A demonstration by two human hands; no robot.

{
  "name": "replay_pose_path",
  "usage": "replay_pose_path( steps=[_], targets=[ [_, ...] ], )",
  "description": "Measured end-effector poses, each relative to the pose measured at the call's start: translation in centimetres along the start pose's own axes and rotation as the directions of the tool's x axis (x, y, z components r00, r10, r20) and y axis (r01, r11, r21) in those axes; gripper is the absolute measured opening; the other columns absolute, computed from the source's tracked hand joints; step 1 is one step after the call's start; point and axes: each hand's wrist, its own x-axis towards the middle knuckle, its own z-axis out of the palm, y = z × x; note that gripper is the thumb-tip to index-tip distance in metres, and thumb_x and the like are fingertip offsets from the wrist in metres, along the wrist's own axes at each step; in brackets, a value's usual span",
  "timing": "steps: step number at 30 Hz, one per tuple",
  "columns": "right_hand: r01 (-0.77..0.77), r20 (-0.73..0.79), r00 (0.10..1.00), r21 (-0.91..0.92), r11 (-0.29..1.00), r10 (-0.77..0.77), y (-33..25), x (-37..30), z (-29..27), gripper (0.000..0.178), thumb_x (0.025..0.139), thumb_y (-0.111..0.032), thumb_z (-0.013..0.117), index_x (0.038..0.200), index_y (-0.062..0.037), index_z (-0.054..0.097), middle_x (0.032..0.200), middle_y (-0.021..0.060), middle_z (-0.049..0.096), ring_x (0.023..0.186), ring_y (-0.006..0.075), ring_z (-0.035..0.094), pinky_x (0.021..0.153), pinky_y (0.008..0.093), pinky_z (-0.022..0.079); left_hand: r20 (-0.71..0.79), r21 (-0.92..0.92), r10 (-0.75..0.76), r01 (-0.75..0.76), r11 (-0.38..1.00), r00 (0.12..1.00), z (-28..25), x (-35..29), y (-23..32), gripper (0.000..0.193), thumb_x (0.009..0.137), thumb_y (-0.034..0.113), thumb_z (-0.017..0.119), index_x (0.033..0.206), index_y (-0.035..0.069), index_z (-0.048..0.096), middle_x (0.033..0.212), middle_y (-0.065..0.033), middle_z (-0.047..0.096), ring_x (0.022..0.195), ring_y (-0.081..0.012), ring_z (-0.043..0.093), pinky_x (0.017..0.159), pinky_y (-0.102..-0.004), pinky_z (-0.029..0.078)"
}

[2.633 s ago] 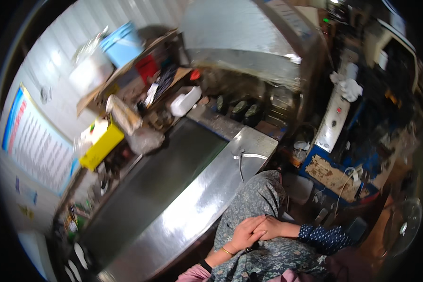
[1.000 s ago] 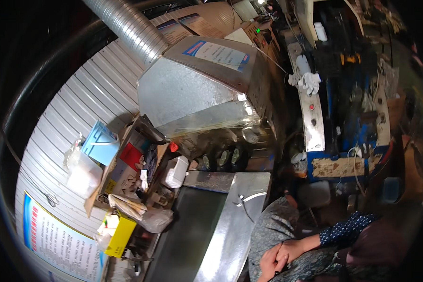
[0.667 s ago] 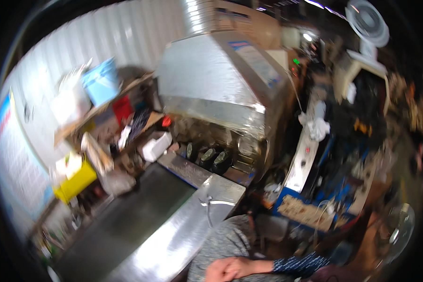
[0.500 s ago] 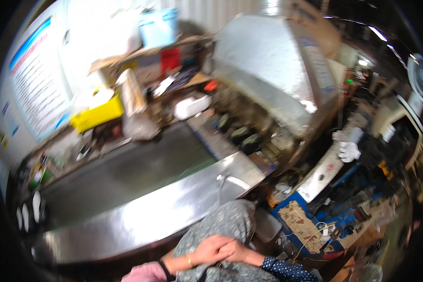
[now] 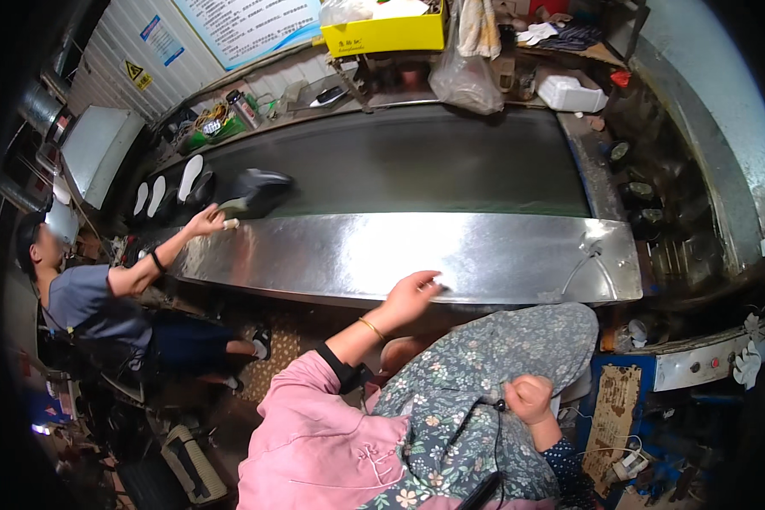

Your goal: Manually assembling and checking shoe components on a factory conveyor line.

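Note:
My left hand (image 5: 414,295) hovers by the near edge of the shiny metal worktop (image 5: 348,251), its fingers slightly bent and apart with nothing I can make out in them. Over the flowered apron (image 5: 459,365) on my lap, my right hand (image 5: 529,398) is curled into a fist; a thin black cord lies beside it, and nothing shows in the fist. Beyond the worktop runs a dark conveyor belt (image 5: 433,161). On its left part a blurred dark shoe (image 5: 262,191) is close to a co-worker's outstretched hand (image 5: 206,221).
White shoe soles (image 5: 191,177) stand at the belt's left end. A yellow box (image 5: 387,34), a plastic bag (image 5: 467,85) and a white foam tray (image 5: 572,92) line the far side. Several dark shoes (image 5: 642,194) sit at right, above a control panel (image 5: 697,367).
The view has swung left, bringing the co-worker into sight. My hands, clasped together on my lap before, have parted; the left has moved forward to the worktop edge.

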Motion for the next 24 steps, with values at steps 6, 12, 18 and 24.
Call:
replay_pose_path(
  steps=[6, 12, 18, 24],
  targets=[
    [0.027, -0.01, 1.0, -0.027, 0.999, -0.028, 0.6, 0.6, 1.0, 0.029, 0.073, -0.004, 0.074, 0.056, -0.008, 0.051, 0.059, 0.0069, 0.058, 0.046, 0.0265, 0.055, 0.044, 0.0372, 0.041, -0.549, 0.077, -0.106, 0.177, 0.981, 0.829, -10.0, 4.7, -11.4, 0.041, 0.085, 0.018, 0.071, 0.123, 0.002, 0.064, 0.114, -0.0171, 0.066, 0.105, -0.0307, 0.064, 0.092, -0.0387, 0.051],
    [0.015, 0.041, 0.999, -0.063, 0.998, -0.013, 0.4, 1.2, 1.1, 0.028, 0.071, -0.004, 0.076, 0.057, -0.0084, 0.051, 0.061, 0.0059, 0.058, 0.048, 0.0262, 0.056, 0.045, 0.0369, 0.041, -0.837, 0.207, -0.142, 0.546, 0.812, 0.529, -20.3, 12.3, -14.5, 0.088, 0.082, 0.044, 0.074, 0.145, -0.005, 0.036, 0.153, -0.029, 0.031, 0.143, -0.0446, 0.027, 0.119, -0.0492, 0.024],
    [-0.021, 0.043, 0.999, -0.044, 0.999, 0.023, 0.2, 2.5, 1.8, 0.026, 0.072, -0.005, 0.077, 0.057, -0.0086, 0.055, 0.063, 0.0056, 0.059, 0.051, 0.0261, 0.058, 0.048, 0.0369, 0.043, -0.698, 0.065, -0.488, 0.725, 0.685, 0.524, -27.4, 18.1, -17.9, 0.078, 0.081, 0.046, 0.074, 0.133, -0.006, 0.049, 0.132, -0.0254, 0.06, 0.124, -0.0383, 0.058, 0.104, -0.0446, 0.046],
    [-0.018, 0.099, 0.995, -0.072, 0.997, 0.025, 0.7, 3.4, 2.4, 0.027, 0.072, -0.007, 0.079, 0.059, -0.0094, 0.055, 0.065, 0.004, 0.059, 0.05, 0.0248, 0.057, 0.047, 0.0366, 0.043, -0.622, 0.074, -0.532, 0.719, 0.691, 0.575, -27.4, 20.4, -18.3, 0.057, 0.077, 0.03, 0.082, 0.116, -0.008, 0.066, 0.117, -0.0223, 0.069, 0.111, -0.0356, 0.067, 0.096, -0.0398, 0.051]
  ],
)
